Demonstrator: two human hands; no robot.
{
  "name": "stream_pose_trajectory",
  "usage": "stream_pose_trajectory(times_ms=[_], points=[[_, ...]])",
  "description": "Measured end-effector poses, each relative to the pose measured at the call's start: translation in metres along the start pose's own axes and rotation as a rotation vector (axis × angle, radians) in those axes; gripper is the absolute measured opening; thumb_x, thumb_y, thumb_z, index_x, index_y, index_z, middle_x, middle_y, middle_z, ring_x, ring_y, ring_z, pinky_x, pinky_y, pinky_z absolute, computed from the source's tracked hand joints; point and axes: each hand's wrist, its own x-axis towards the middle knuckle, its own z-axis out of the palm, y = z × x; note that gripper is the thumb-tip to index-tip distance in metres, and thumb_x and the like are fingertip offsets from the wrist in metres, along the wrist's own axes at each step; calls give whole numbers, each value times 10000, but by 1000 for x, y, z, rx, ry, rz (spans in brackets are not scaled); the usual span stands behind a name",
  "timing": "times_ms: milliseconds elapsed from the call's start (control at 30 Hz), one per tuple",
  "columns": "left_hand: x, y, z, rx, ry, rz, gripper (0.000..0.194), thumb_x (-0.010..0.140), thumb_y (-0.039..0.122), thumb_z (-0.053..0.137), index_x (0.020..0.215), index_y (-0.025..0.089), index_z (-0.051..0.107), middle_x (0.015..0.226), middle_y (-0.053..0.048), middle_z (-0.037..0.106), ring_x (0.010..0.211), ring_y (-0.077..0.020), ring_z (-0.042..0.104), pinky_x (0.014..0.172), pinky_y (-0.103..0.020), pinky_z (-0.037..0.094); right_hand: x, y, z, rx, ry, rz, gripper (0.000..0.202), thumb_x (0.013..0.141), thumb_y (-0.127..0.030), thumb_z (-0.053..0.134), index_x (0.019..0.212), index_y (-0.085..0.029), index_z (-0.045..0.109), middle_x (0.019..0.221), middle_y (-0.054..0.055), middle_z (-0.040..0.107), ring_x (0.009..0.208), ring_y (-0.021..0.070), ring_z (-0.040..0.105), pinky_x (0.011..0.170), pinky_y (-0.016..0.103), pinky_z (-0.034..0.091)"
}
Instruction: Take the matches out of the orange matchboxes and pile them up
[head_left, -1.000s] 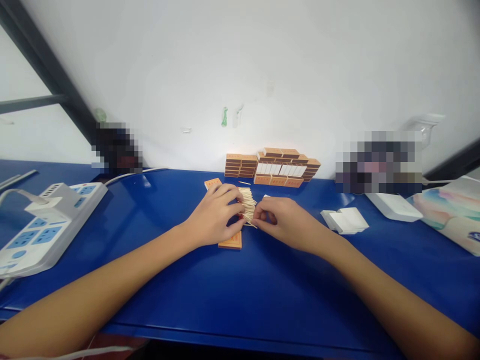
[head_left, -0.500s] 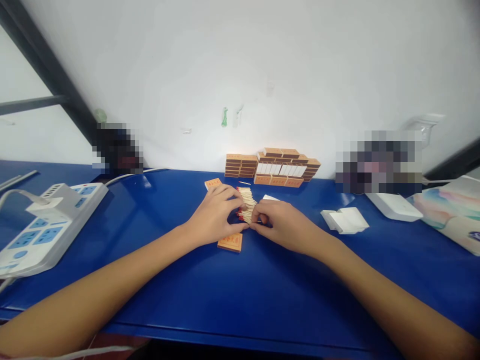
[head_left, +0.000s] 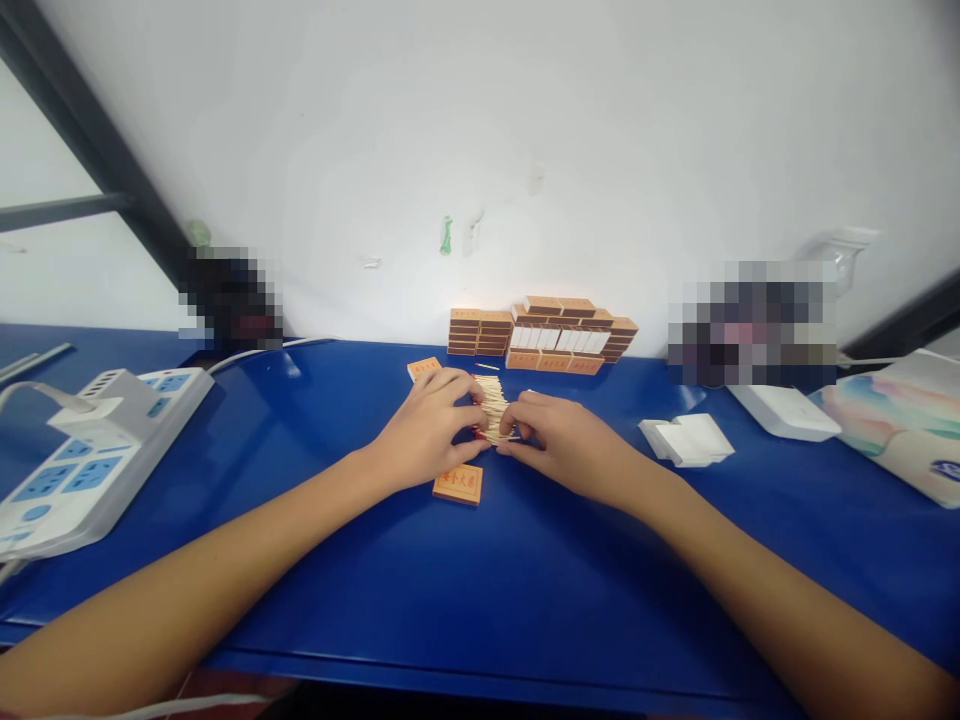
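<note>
A pile of matches (head_left: 493,403) with red heads toward the left lies on the blue table (head_left: 420,590). My left hand (head_left: 431,425) is at the pile's left side, its thumb and fingers curled round the near-left matches. On the right side, my right hand (head_left: 559,440) touches the match ends with bent fingers, thumb and forefinger slightly apart. An orange matchbox (head_left: 458,484) lies flat just below my left hand; another matchbox (head_left: 424,368) shows partly behind it. One loose match (head_left: 487,366) lies beyond the pile.
Stacked matchboxes (head_left: 559,335) stand against the wall, with white trays among them. Further white trays (head_left: 688,440) lie right of my right hand. A white power strip (head_left: 97,460) is at the left, a white device (head_left: 784,412) at the right.
The fingertips of both hands have shifted slightly at the near end of the pile, and my right thumb and forefinger are a little further apart. The view has moved slightly.
</note>
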Motion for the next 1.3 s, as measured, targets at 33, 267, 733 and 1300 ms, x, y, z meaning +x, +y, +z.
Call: stream_pose_trajectory(times_ms=[33,267,733,1300], points=[[0,0,0,-2,2,7,147,932,313,751,868,198,686,1168,-68,668,1227,-275,578,1045,-466,435,0,-1,0,-7,1,1,33,980,-226,665,957,-207,649,914,26,604,790,165,549,694,285,382],[0,0,1,-44,-9,25,131,929,300,762,922,199,679,1176,-75,667,1246,-280,563,1069,-474,445,0,-4,0,-37,-23,-7,77,984,-190,646,907,-195,655,911,35,617,798,164,563,690,285,391],[0,-2,3,-19,1,29,122,941,285,742,886,187,694,1179,-85,662,1222,-286,573,1050,-479,467,0,0,4,-63,38,-23,96,992,-220,653,905,-201,616,913,20,605,769,157,569,684,287,399],[8,-5,4,12,-7,36,203,956,375,729,959,181,673,1157,-105,652,1182,-290,575,1018,-468,474,1,3,11,-138,113,-18,122,1014,-302,645,937,-208,640,938,28,616,709,148,547,638,286,375]])
